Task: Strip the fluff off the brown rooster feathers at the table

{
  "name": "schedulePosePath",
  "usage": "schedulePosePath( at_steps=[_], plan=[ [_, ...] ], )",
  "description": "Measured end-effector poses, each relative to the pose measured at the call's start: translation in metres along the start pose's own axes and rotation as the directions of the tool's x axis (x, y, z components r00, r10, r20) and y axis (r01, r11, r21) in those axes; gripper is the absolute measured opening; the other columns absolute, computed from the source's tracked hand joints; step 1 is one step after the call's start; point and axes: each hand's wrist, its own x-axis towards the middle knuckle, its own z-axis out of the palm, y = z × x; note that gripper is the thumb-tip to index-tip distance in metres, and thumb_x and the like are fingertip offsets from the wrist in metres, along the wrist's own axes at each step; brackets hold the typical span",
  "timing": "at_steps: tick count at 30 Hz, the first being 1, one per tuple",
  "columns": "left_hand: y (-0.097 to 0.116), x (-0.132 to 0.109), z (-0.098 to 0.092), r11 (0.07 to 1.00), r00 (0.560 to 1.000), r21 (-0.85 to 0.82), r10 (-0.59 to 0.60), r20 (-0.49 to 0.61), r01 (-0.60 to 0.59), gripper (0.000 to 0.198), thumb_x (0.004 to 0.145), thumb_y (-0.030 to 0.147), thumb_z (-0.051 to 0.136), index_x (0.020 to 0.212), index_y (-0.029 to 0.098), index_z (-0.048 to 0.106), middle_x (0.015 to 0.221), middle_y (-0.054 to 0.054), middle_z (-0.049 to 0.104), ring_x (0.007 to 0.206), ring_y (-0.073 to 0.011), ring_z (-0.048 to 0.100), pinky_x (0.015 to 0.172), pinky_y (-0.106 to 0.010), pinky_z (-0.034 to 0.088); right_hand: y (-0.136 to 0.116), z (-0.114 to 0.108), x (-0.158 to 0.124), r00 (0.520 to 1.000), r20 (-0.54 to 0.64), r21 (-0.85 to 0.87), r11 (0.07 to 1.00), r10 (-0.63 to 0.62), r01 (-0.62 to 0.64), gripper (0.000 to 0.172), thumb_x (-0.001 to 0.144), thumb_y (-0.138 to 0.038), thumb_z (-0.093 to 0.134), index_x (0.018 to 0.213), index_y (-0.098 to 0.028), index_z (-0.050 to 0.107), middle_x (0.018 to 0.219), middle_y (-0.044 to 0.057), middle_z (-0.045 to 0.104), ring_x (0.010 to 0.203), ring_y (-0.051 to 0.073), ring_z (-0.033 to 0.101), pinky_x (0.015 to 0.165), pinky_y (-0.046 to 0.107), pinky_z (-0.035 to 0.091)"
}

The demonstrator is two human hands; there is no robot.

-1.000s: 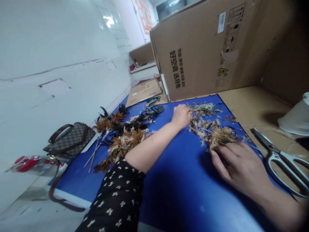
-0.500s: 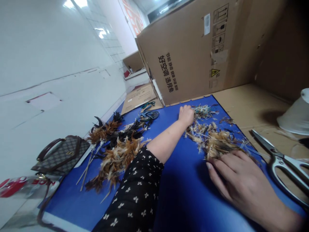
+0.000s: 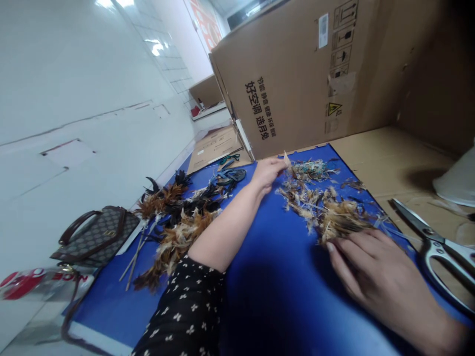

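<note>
Blue tabletop (image 3: 274,287) takes up a lot of the lower half, with a big cardboard box (image 3: 304,89) standing at 1 o'clock from mid-view. Brown and black feather bundles (image 3: 185,230) lie around 8, and the messy tan feather pile (image 3: 339,217) is between 3 and 4. Right hand (image 3: 374,267), at 4, is curled against the pile's near edge; can't tell if it's gripping anything. Left hand (image 3: 265,174), just off centre toward 3, has its fingertips pinched together on a small pale feathery bit (image 3: 287,159).
</note>
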Motion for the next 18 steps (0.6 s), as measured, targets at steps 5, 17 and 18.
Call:
schedulePosePath(
  at_steps=[5,17,18],
  plan=[
    [0.004,-0.073,-0.005,0.858,0.972,-0.472,-0.117,0.206,0.203,0.041,0.063,0.042,0.104,0.082,0.014,0.083,0.073,-0.003,0.073,0.066,-0.0105,0.055,0.069,-0.028,0.044,0.009,0.007,-0.005,0.963,-0.073,0.138,0.959,0.260,-0.248,0.012,0.109,-0.035,0.068,0.106,-0.027,0.077,0.094,0.007,0.080,0.079,0.024,0.074,0.075,0.042,0.058],
    [0.015,-0.178,0.033,0.929,0.945,-0.360,0.034,0.325,0.090,0.032,0.084,0.046,0.093,0.087,0.016,0.082,0.088,-0.007,0.078,0.078,-0.0154,0.065,0.077,-0.032,0.054,-0.001,0.008,0.008,0.813,0.177,0.462,0.683,0.555,-0.566,0.027,0.098,-0.051,0.077,0.104,-0.026,0.083,0.081,0.004,0.072,0.067,0.018,0.064,0.060,0.032,0.053],
    [0.016,-0.180,0.035,0.941,0.945,-0.334,0.067,0.319,0.046,0.028,0.086,0.043,0.090,0.087,0.016,0.082,0.088,-0.007,0.077,0.077,-0.0154,0.064,0.076,-0.031,0.053,-0.002,0.008,0.009,0.814,0.189,0.463,0.681,0.549,-0.567,0.028,0.097,-0.052,0.077,0.101,-0.025,0.083,0.079,0.003,0.070,0.065,0.017,0.062,0.059,0.032,0.051]
  ],
)
